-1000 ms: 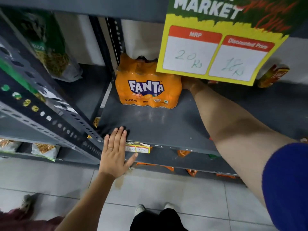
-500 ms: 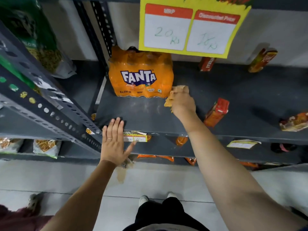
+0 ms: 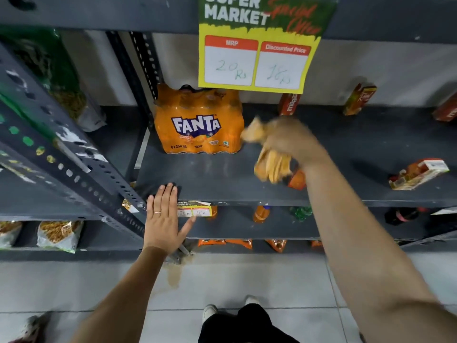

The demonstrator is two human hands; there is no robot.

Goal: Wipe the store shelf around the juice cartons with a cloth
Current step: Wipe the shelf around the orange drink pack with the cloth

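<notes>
1. Left hand [image 3: 162,220] lies flat, fingers spread, on the near edge of the shelf [image 3: 210,179]
2. Fanta pack [image 3: 199,122] stands far left
3. Right hand [image 3: 289,139], blurred, grip clamped on the cloth [image 3: 270,164]
4. Juice cartons [image 3: 418,173] sit right

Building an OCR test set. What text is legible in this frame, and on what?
"SUPER MARKET": hanging offer sign
"MRP" over handwritten "20 Rs", "Discounted Price" over "18 Rs": same sign
"Special Offer" in red script: same sign, blurred, likely
"FANTA", "8 x 250 ml": orange bottle pack
Small shelf-edge tag: handwritten figures, too small
Juice cartons: lettering unreadable
</notes>
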